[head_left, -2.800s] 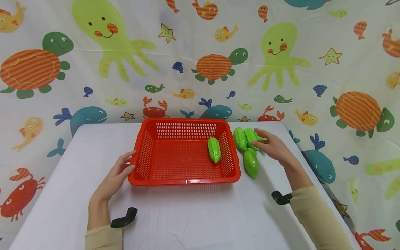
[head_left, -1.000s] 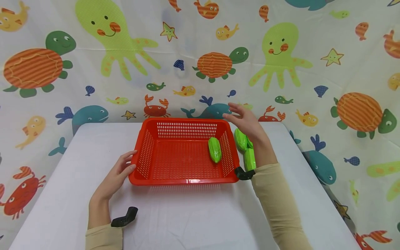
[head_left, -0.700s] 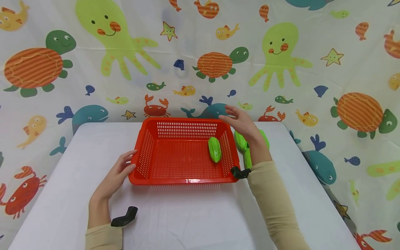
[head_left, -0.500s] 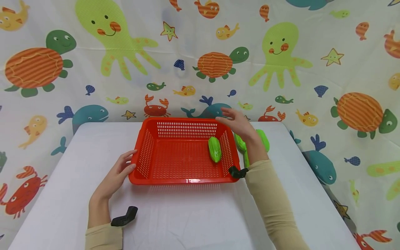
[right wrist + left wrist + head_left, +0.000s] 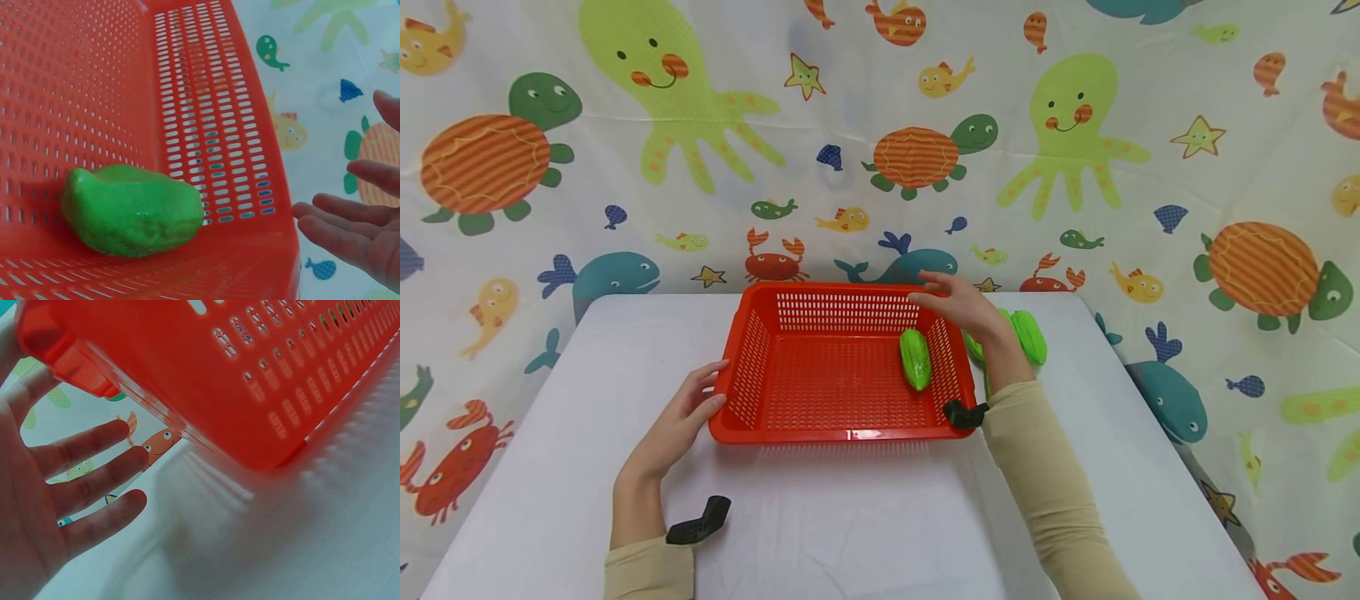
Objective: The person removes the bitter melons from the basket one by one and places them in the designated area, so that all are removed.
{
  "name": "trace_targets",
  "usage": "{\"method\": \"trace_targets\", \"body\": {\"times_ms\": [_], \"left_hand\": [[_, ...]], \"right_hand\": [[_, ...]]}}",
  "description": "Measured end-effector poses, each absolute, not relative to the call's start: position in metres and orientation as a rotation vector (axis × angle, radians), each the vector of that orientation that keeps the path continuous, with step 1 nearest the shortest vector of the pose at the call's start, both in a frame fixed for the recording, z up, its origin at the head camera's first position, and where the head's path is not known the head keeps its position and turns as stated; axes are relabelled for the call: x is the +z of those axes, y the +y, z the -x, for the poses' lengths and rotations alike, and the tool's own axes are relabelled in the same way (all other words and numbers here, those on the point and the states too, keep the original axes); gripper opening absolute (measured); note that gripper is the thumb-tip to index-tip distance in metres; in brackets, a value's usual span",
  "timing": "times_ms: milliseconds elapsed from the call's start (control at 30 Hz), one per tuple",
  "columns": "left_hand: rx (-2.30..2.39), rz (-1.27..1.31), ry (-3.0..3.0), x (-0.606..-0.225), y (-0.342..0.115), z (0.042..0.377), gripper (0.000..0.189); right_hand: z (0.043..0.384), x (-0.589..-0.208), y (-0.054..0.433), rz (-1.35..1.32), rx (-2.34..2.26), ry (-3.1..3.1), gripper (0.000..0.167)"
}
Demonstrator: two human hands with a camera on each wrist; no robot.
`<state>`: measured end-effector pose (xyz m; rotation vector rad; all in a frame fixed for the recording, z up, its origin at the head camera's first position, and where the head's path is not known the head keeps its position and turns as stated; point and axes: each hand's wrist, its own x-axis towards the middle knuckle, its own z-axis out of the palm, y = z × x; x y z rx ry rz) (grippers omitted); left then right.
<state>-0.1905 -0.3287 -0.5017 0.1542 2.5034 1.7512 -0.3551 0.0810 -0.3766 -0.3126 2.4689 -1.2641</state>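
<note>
A red perforated plastic basket [image 5: 850, 436] sits mid-table with one glossy green, ridged, pointed fruit [image 5: 915, 360] lying inside near its right wall. My left hand [image 5: 681, 412] is at the basket's left side, fingertips against the rim. In the left wrist view, that hand's [image 5: 37, 481] lower fingers extend loosely spread beside the wall. My right hand [image 5: 964, 307] hovers by the back right corner, fingers relaxed, nothing in them. The right wrist view has its fingertips [image 5: 306, 212] right at the rim, the green fruit [image 5: 137, 212] inside to the left. Further green fruits [image 5: 1030, 337] lie right of the basket, partly hidden behind my right arm.
A white-covered table [image 5: 835, 525] carries everything. Behind it hangs a curtain [image 5: 850, 108] printed with sea animals. My right forearm crosses over the basket's right edge, and a black wrist camera [image 5: 964, 414] overlaps the front right corner.
My right hand has left the green fruits outside, moving left to the basket's back right corner, and lately lowers toward the rim. The left hand, basket and fruit inside keep their places.
</note>
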Motion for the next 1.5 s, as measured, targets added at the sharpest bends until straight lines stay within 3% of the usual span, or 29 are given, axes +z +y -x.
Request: {"method": "trace_targets", "body": {"times_ms": [600,1033,1500], "left_hand": [[1.751,-0.143,2.509,-0.501,-0.327,0.190,0.058],[1.759,-0.131,2.495,-0.500,-0.327,0.189,0.059],[1.767,-0.125,2.502,-0.502,-0.323,0.186,0.058]], "right_hand": [[0.369,-0.389,0.072,0.278,-1.091,2.432,0.068],[0.376,-0.400,0.060,0.464,-0.753,2.451,0.063],[0.368,-0.403,0.053,0.493,-0.577,2.484,0.060]]}}
